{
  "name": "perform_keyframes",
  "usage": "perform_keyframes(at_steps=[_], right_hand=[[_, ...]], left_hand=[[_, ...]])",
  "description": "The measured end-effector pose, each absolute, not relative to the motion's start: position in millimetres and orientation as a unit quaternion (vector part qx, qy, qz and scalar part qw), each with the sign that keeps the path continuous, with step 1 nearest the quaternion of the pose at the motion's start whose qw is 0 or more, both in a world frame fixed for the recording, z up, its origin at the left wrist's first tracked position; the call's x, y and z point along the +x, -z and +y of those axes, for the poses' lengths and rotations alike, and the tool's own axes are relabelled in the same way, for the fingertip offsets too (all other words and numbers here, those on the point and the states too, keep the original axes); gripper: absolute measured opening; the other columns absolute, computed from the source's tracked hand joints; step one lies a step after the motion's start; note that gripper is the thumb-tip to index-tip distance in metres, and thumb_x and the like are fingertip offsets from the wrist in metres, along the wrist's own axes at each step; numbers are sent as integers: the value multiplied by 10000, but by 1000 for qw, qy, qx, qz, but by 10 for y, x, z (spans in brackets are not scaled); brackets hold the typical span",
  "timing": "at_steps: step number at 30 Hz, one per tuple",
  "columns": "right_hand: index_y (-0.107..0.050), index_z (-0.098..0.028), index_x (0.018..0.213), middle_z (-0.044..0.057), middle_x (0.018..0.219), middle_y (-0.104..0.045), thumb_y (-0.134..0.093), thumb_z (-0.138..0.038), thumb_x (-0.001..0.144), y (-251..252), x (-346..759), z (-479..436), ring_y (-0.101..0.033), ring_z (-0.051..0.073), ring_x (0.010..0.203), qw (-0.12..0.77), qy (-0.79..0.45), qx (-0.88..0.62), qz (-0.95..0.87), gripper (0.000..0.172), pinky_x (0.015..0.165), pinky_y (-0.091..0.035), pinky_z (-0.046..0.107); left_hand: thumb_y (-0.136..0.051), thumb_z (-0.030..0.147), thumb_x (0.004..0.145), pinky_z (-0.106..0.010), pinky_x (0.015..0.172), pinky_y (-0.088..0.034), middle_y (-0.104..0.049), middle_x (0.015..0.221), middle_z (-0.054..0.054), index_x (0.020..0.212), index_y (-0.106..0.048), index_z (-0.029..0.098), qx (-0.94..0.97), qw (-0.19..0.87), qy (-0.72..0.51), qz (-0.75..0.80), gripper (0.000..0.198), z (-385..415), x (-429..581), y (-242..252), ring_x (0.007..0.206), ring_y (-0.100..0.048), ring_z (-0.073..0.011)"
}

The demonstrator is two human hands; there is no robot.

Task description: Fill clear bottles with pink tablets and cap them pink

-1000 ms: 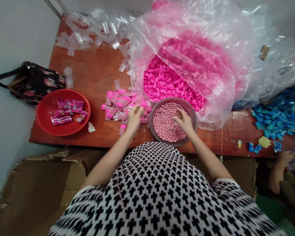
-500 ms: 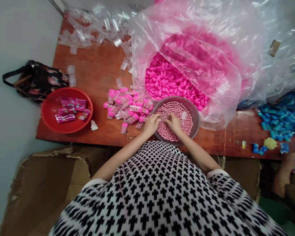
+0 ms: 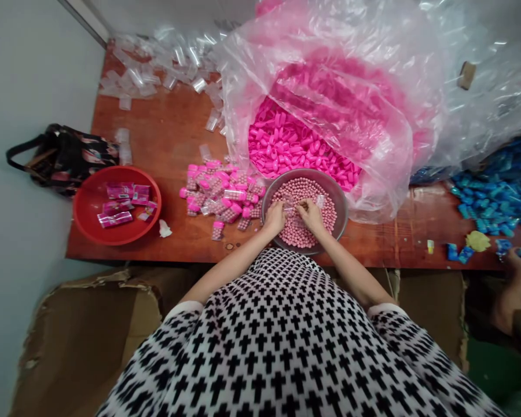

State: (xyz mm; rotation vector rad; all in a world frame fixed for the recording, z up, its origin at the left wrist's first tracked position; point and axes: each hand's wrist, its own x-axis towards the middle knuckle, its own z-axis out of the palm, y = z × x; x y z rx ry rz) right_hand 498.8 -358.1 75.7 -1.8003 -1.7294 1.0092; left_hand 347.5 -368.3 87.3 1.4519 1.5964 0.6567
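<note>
A grey metal bowl full of small pink balls stands at the near edge of the wooden table. Both my hands are over it. My left hand and my right hand have their fingers curled together around a small clear tube held just above the balls. To the left of the bowl lies a heap of filled tubes with pink caps. Behind the bowl an open plastic bag holds loose pink caps.
A red bowl with pink packets sits at the table's left. Empty clear tubes are scattered at the back left. A dark handbag hangs off the left edge. Blue pieces and another person's hand are at the right.
My left hand has left the heap of capped tubes and moved right into the bowl. My right hand has drawn in to meet it over the balls.
</note>
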Motion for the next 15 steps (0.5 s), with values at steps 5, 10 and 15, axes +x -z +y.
perform_keyframes(at_steps=[5,10,15], right_hand=[[-606,-179,1033,70,960,-674,-659,-436,740,-687,4967,-3600,-605,203,868,85,-321,-670,-664,394,756,-435,296],[-650,-189,808,7,790,-675,-617,-428,790,-621,4979,-3544,-596,152,742,86,-369,-645,-664,242,668,-409,237],[-642,-162,863,38,837,-656,-619,-352,793,-634,5042,-3564,-574,155,777,88,-336,-657,-669,204,715,-406,254]], left_hand=[[-512,135,816,-366,936,-419,-575,1137,-141,1084,-577,140,637,371,-89,670,276,-3648,3511,-903,1063,-558,-253],[-512,181,835,-335,889,-437,-598,1124,-135,1076,-610,161,644,363,-45,672,261,-3523,3558,-898,1030,-584,-250],[-530,205,835,-328,878,-433,-638,1058,-120,1010,-646,163,650,393,-65,648,214,-3495,3573,-834,993,-600,-242]])
